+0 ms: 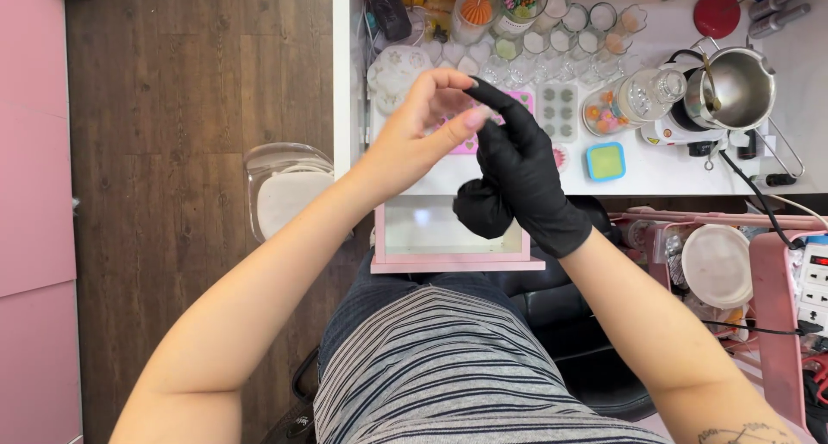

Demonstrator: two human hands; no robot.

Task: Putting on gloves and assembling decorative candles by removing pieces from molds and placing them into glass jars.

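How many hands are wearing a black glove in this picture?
1. Only the right hand wears a thin black rubber glove, raised above the white table. The bare left hand pinches the glove's fingertips. No other hands are in view.

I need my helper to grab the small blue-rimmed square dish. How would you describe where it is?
Start at the steel pouring pot at the right of the white table. Move left and toward the table's near edge, past the clear bowl of orange beads. The square dish sits there alone: the only blue-rimmed piece, with a pale green inside.
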